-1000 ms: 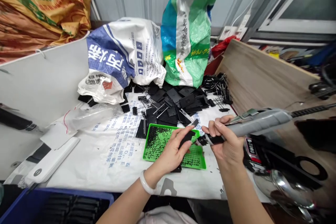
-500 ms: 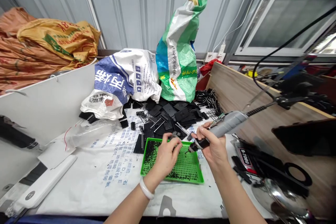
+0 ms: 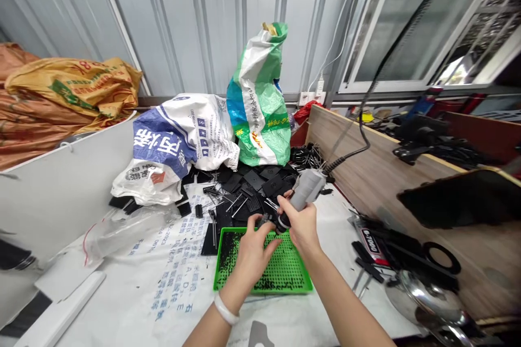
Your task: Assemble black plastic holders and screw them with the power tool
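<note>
My right hand [image 3: 302, 222] is wrapped round a grey electric screwdriver [image 3: 308, 188], its black nose tilted down to the left. The tip meets a small black part [image 3: 266, 221] pinched in the fingers of my left hand [image 3: 254, 252]; the part is mostly hidden by those fingers. Both hands are above a green perforated tray [image 3: 303, 282]. Tiny black screws [image 3: 228, 255] are heaped on the tray's left side and scattered along its near edge. A white bangle circles my left wrist.
Behind the tray lies a pile of black plastic plates and metal rods [image 3: 252, 187]. A white-blue sack [image 3: 175, 141] and a green sack [image 3: 260, 103] stand behind it. A wooden board [image 3: 366, 168] borders the right, near a metal lid [image 3: 423, 298]. A coiled cable [image 3: 382, 70] hangs from above.
The screwdriver has swung more upright and moved left, bringing its tip to the part in my left hand. The camera view has shifted up and to the right.
</note>
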`<state>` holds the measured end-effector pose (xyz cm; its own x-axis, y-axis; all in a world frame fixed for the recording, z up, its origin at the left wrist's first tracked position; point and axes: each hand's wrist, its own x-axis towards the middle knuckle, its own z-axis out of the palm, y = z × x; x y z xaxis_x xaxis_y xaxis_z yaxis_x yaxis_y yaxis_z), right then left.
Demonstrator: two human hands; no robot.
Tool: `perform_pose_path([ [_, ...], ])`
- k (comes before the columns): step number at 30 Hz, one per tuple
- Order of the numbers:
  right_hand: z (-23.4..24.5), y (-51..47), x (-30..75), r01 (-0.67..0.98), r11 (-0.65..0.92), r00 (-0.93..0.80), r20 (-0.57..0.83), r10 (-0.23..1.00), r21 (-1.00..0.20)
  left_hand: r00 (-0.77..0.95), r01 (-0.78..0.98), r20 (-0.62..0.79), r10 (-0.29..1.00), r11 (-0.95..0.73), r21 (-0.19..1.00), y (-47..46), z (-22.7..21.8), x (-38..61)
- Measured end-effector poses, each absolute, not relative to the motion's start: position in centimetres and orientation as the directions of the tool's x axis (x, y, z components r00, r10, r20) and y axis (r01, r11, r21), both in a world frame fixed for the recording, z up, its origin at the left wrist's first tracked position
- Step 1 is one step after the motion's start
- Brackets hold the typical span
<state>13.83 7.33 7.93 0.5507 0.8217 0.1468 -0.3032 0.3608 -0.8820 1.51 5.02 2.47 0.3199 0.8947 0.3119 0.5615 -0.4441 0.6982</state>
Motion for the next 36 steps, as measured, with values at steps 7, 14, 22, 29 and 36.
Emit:
perform_pose_path([
  [7, 8.8, 7.3, 12.9, -0.348, 0.383, 0.537, 0.153, 0.829, -0.856, 0.194, 0.619, 0.394, 0.898, -0.424, 0.661, 4.8, 2.8, 1.6],
  [14, 8.9, 7.2, 14.0, -0.416, 0.372, 0.513, 0.123, 0.849, -0.83, 0.277, 0.705, 0.338, 0.9, -0.429, 0.565, 4.3, 3.8, 1.2],
  [22, 8.3, 6.5, 13.5, -0.349, 0.402, 0.557, 0.158, 0.815, -0.847, 0.316, 0.778, 0.263, 0.912, -0.408, 0.478, 3.8, 4.0, 2.1],
  [29, 8.2, 6.4, 13.9, -0.351, 0.403, 0.531, 0.175, 0.829, -0.845, 0.426, 0.539, 0.321, 0.846, -0.522, 0.661, 4.6, 3.4, 0.8],
  [36, 7.2, 5.8, 13.6, -0.275, 0.364, 0.458, 0.211, 0.863, -0.89, 0.541, 0.565, 0.211, 0.814, -0.537, 0.626, 5.0, 4.3, 0.2],
])
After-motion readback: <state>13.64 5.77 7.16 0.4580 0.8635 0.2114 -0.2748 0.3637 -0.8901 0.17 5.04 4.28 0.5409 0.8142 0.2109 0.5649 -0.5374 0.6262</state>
